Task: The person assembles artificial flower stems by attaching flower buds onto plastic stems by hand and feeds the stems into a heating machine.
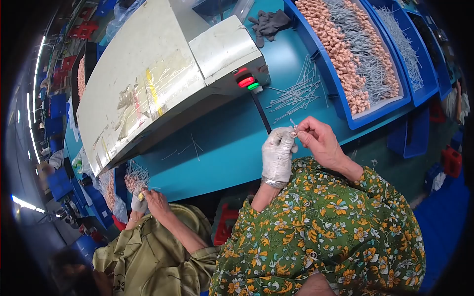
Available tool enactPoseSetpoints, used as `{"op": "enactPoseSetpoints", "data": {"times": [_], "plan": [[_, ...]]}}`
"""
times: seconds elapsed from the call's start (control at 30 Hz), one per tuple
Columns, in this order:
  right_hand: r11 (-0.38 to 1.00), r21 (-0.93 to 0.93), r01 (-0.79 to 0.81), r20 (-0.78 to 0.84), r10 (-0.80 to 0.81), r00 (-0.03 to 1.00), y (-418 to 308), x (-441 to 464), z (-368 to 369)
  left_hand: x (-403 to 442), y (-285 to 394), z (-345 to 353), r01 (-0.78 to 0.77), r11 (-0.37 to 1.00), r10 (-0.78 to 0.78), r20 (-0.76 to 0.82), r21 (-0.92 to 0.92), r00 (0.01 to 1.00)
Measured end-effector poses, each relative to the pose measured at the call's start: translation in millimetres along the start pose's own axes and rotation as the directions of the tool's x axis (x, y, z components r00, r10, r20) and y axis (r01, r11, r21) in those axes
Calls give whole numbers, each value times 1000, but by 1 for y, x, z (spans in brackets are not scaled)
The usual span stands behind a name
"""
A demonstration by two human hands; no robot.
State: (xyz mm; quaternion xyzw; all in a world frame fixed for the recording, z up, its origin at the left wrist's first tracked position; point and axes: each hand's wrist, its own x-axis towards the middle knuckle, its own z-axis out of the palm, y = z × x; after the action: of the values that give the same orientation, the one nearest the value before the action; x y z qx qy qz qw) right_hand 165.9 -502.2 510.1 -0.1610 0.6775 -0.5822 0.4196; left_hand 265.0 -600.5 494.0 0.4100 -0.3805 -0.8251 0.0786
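My left hand (pixel 278 154) wears a white work glove, with a metal band at the wrist. Its fingers are closed on a small part with a thin pale tip (pixel 292 122) sticking up. Bare and pinching at the same part, my right hand (pixel 321 143) touches the glove's fingertips. The part's lower end is hidden between the fingers, so its exact kind cannot be made out. Beyond my hands, a loose pile of thin grey rods (pixel 298 93) lies on the blue-green table (pixel 222 148).
A blue bin (pixel 328 74) holds copper-coloured fittings (pixel 335 49) and grey rods; more blue bins stand right. A pale metal machine cover (pixel 148 74) with a red-green button (pixel 247 81) spans the left. Dark gloves (pixel 269 24) lie behind. A co-worker's hands (pixel 153 202) work at lower left.
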Motion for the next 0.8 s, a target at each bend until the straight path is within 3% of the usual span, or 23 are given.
{"op": "enactPoseSetpoints", "data": {"times": [0.17,0.3,0.37,0.47,0.57,0.67,0.8], "plan": [[998,-10,69,-60,-69,996,0,-3,15,-15,11,9,-94,977,112,-84,191,990],[998,-29,56,59,-54,997,-7,-2,11,-26,17,12,-169,956,198,-100,241,975],[999,4,42,126,-42,991,-10,0,8,-27,23,6,-133,974,150,-80,184,985],[983,-93,159,168,-142,975,-14,2,1,-29,23,-7,-113,990,119,-57,88,991],[999,-24,34,234,-28,972,-32,1,-2,-35,27,-8,-126,987,120,-64,-95,991],[990,-97,100,272,-70,960,-40,0,-4,-39,34,-2,-134,967,115,-98,-216,989],[929,-202,309,299,-242,923,-46,0,-3,-45,35,-6,-142,950,121,-94,-276,988]]}}
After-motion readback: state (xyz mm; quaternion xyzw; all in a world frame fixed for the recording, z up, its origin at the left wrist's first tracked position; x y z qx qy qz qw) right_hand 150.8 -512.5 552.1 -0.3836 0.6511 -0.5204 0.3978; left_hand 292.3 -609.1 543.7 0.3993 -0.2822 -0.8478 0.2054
